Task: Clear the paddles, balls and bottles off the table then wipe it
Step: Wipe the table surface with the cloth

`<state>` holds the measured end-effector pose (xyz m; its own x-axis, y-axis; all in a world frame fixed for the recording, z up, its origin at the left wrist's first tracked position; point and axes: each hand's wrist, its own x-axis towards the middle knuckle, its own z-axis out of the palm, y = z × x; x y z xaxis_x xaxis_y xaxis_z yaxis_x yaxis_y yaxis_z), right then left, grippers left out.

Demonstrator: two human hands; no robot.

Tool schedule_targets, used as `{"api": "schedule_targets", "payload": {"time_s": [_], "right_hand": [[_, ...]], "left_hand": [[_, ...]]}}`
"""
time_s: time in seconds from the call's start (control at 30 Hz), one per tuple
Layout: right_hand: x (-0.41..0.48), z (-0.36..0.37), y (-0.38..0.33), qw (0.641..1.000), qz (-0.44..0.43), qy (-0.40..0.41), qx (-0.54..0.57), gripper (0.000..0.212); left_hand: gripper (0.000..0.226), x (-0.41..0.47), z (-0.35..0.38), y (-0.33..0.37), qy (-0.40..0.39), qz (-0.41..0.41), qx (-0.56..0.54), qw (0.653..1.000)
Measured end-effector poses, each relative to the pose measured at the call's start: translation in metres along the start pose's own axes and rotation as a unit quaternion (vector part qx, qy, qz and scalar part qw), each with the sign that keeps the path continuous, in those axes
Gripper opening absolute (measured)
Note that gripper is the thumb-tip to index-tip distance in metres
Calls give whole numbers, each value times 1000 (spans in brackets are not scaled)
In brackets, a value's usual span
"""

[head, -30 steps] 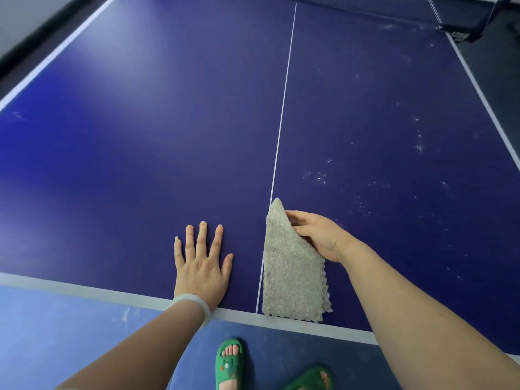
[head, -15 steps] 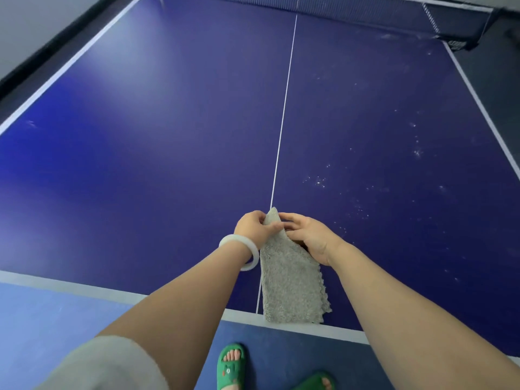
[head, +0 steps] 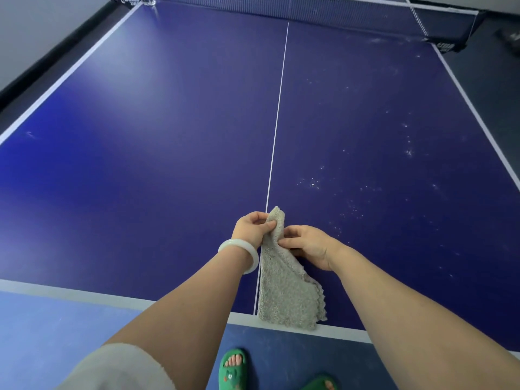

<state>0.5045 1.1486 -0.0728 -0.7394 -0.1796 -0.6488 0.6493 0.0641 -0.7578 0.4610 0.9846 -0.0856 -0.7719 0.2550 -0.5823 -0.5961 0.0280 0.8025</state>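
Note:
A grey fluffy cloth (head: pixel 287 296) lies on the near edge of the dark blue table-tennis table (head: pixel 157 153), across the white centre line. Its far corner is lifted off the surface. My left hand (head: pixel 251 228), with a white bangle on the wrist, pinches that raised corner from the left. My right hand (head: pixel 308 244) pinches the cloth's right edge just below it. No paddles, balls or bottles show on the table.
White specks and dust (head: pixel 312 182) are scattered over the table's right half. The net (head: pixel 295 8) spans the far end with clamps at both sides. Blue floor (head: pixel 42 333) and green slippers (head: pixel 232 368) lie below the near edge.
My left hand left its flat rest on the table, moved right and took hold of the cloth's raised corner. The right hand stayed on the cloth. The view tilted up toward the net.

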Motion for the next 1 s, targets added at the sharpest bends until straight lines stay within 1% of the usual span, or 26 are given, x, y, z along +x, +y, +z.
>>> {"api": "schedule_targets", "payload": {"time_s": [0.1,0.2,0.27,0.33,0.43,0.53,0.6,0.63,0.7,0.73,0.77,0.8,0.83,0.87,0.9,0.93,1.0], "right_hand": [[-3,-4,-3,1000,-13,2,2,6],[-7,-9,-8,999,-31,1,27,10],[-10,-13,-11,999,-41,18,-2,16],[-11,-19,-14,995,-47,56,-62,25],[-11,-29,-21,980,-54,128,-143,37],[-9,-33,-31,964,-84,191,-168,41],[-7,-33,-34,938,-114,268,-186,45],[-6,-33,-35,913,-123,324,-215,46],[-6,-30,-34,839,-122,428,-314,44],[-7,-25,-32,806,-123,455,-359,43],[-9,-19,-28,783,-134,465,-391,41],[-10,-12,-23,768,-152,463,-416,39],[-11,-4,-17,761,-167,450,-437,38],[-10,3,-10,761,-172,430,-454,37],[-8,11,-2,767,-163,404,-470,40],[-6,18,6,778,-141,377,-482,45],[2,28,20,799,-86,329,-496,59]], "left_hand": [[7,-3,2,4,16,-1,3,1000],[7,-5,2,6,6,2,-13,1000],[7,-6,1,8,10,8,0,1000],[8,-6,-1,11,26,13,31,999],[7,-5,-3,16,40,24,65,997],[8,-5,0,20,60,37,64,995],[10,-5,1,20,87,47,72,993],[11,-5,-1,20,103,51,82,990],[11,-6,-9,17,139,69,144,977],[11,-7,-15,16,154,83,201,964],[11,-7,-21,13,164,98,273,943],[14,-8,-28,10,172,115,355,912],[18,-9,-34,6,178,130,436,873],[25,-12,-39,2,181,140,503,833],[31,-15,-43,-3,184,146,550,801],[38,-18,-48,-10,184,148,583,777],[52,-24,-56,-26,175,139,628,745]]}}
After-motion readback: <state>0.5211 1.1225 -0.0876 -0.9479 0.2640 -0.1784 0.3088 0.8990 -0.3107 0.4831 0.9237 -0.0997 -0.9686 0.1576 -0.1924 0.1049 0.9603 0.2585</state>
